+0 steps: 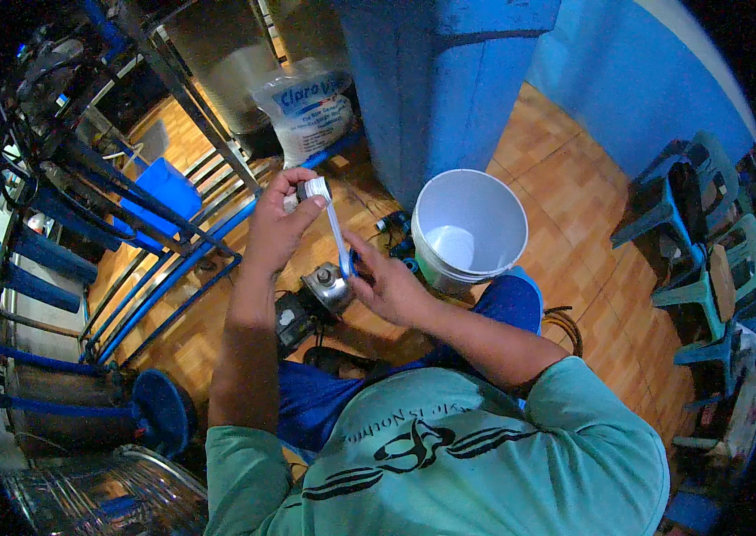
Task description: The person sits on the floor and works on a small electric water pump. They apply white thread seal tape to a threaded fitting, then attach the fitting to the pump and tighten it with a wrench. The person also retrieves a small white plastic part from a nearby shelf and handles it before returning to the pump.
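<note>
My left hand (276,225) is raised in front of me, its fingers and thumb closed on a small pipe fitting (316,187) with a white end. From that end a taut strip of white thread seal tape (335,220) runs down to my right hand (388,282). There my fingers pinch the blue tape spool (346,261), partly hidden by them. Below both hands a pump (328,285) with a rounded silver metal head and a dark motor (294,322) rests on the floor.
A white bucket (504,198) stands right of my hands, before a tall blue container (436,98). A white printed sack (306,121) leans behind. Metal racks (208,134) and a blue bin (163,198) are at left. Plastic chairs (699,277) line the right, near a coiled hose (565,329).
</note>
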### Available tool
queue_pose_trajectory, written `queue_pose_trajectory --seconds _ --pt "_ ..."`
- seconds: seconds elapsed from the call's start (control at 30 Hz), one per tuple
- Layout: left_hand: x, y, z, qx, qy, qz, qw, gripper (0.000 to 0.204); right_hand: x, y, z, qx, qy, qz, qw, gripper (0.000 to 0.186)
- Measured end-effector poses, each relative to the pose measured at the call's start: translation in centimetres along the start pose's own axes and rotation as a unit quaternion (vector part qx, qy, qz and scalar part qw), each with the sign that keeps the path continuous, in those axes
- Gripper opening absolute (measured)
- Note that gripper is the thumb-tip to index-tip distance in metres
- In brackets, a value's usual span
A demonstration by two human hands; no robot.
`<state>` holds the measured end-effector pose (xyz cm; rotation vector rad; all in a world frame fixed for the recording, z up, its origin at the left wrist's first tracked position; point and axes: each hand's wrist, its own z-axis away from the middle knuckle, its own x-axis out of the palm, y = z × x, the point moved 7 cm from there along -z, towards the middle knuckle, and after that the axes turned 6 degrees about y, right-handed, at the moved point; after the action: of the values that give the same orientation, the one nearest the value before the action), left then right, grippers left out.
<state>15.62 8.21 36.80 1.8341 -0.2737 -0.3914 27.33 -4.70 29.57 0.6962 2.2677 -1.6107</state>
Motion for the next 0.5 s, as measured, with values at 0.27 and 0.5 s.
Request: queue_pose_trajectory --seconds 0.27,0.5 --pt "0.3 -0.6 -0.7 -0.015 -0.043 0.008 0.999 0.031 -2.6 -6.1 3.4 -0.113 -0.103 -0.003 0.988 0.033" --pt "1.3 1.7 0.9 -0.008 -0.060 0.081 0.995 0.035 -8.6 -13.5 -5.1 -0.220 -0.067 -0.204 0.951 0.018"
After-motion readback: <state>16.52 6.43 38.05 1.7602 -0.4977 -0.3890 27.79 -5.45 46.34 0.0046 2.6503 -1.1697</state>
